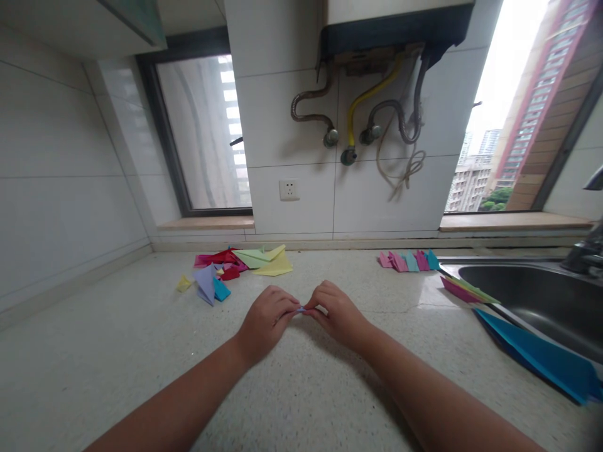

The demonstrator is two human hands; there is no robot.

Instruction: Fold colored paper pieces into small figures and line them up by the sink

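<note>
Between my two hands, just above the speckled counter [301, 389], is a small piece of purple-blue folded paper [300, 309], mostly covered by fingers. My left hand [269, 320] pinches its left end with thumb and fingers pressed together. From the other side, my right hand [336, 314] pinches the right end between thumb and forefinger. The fingertips of both hands nearly meet. How the paper is folded cannot be made out.
A heap of colourful folded papers [206, 284] lies at the back left. Small pink and teal folded pieces [398, 261] stand in a row at the back right. A large blue paper plane [541, 355] rests beside the metal sink [513, 282]. Pipes [351, 119] hang on the wall.
</note>
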